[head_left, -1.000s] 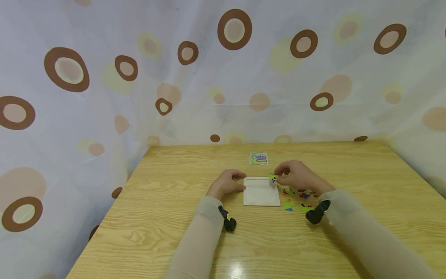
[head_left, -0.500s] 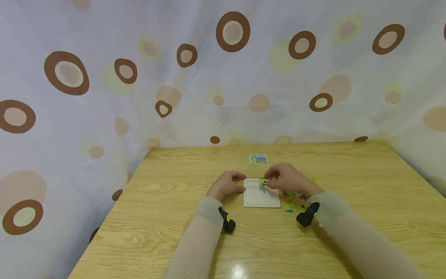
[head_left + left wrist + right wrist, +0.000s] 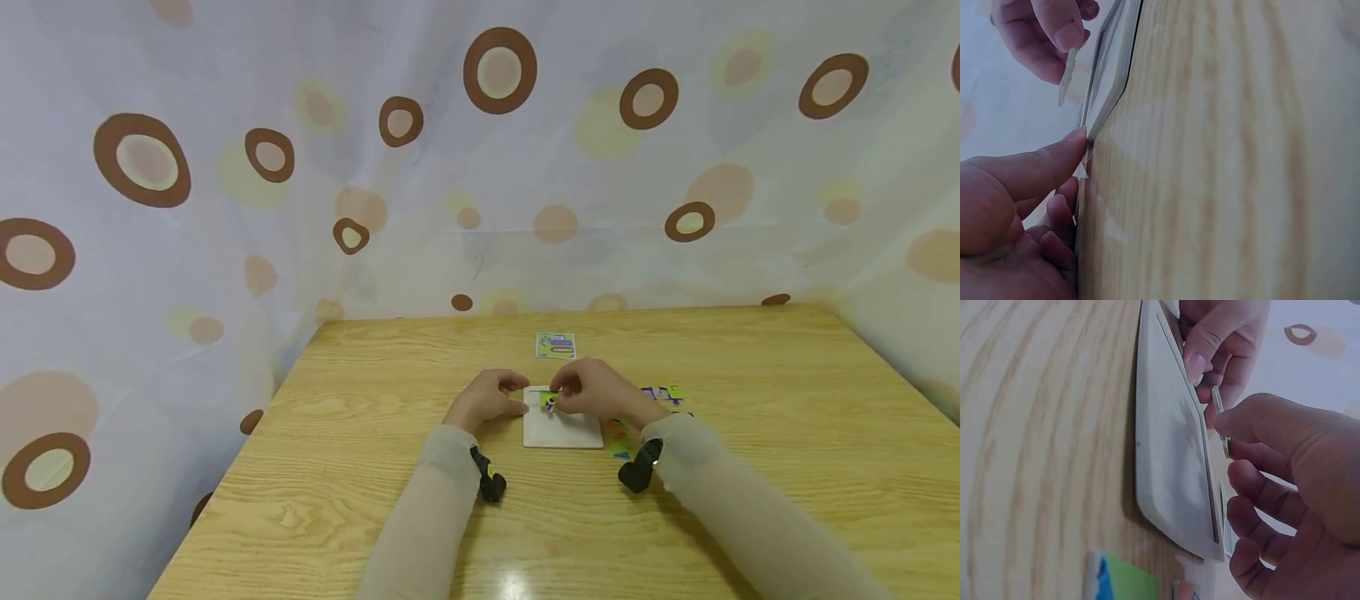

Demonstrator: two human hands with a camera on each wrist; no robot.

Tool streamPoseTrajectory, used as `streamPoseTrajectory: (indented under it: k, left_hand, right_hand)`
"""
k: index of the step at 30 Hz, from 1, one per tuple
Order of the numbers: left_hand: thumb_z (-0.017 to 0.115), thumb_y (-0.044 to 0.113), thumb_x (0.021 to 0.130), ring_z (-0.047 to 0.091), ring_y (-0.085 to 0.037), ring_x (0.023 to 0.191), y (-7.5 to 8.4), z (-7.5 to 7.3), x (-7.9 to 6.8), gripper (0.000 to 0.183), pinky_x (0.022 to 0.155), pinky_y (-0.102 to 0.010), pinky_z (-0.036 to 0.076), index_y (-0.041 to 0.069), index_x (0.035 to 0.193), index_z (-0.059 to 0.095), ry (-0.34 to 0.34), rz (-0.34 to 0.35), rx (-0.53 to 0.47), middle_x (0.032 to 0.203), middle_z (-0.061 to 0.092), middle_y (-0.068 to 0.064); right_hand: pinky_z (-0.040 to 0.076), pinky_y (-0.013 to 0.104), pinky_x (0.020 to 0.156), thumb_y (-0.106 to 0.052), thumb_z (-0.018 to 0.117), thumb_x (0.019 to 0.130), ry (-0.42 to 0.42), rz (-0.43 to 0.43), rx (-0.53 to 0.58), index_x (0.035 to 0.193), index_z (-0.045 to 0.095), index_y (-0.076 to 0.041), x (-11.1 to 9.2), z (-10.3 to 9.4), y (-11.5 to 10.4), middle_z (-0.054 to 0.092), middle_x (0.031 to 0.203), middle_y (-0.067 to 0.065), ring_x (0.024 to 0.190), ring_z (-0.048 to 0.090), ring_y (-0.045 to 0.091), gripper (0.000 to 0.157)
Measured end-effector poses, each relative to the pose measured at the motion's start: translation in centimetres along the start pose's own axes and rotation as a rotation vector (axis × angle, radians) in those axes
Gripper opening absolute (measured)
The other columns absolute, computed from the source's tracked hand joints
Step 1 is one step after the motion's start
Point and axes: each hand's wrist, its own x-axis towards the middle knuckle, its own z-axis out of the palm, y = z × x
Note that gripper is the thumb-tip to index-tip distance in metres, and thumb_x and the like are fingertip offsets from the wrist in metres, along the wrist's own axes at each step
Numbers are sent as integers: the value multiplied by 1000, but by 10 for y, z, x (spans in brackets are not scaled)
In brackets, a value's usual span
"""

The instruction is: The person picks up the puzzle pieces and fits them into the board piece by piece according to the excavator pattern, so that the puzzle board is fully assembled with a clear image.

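Observation:
A white square puzzle tray [image 3: 562,432] lies flat on the wooden table, with a raised rim and a bare recess. At its left edge my left hand [image 3: 486,396] holds the rim, the thumb [image 3: 1063,159] touching it and the other fingers bent beyond. Between thumb and index finger, my right hand [image 3: 596,390] pinches a thin green puzzle piece [image 3: 549,400] with a dark and yellow print. That piece is tilted above the tray's upper left part, apart from the surface in the left wrist view. The right hand covers the tray's upper right part.
Loose colourful puzzle pieces [image 3: 663,394] lie right of the tray, partly hidden by the right arm. A small picture card [image 3: 556,345] with a vehicle drawing lies behind the tray. Patterned cloth [image 3: 555,167] hangs at the table's back and sides.
My right hand has moved left with the puzzle piece, from the tray's upper right corner to its upper left part. The left hand has stayed at the left edge.

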Motion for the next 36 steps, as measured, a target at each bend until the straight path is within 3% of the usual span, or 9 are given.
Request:
streamPoseTrajectory:
  k: [11,36]
  left_hand:
    - [78,12,86,54,-21,114,1,1,4,38,100,-39,42,14,123,69,-7,-7,30,122,62,-3]
    - [78,11,86,53,-22,116,0,-2,2,37,101,-38,41,12,122,68,-20,6,46,122,62,-3]
  right_hand:
    - [46,29,63,-9,76,84,0,56,-20,103,73,-5,10,11,-2,61,80,0,71,53,15,19]
    - [41,30,62,-12,78,84,50,88,-43,104,74,-4,18,21,-5,57,76,1,70,50,16,22]
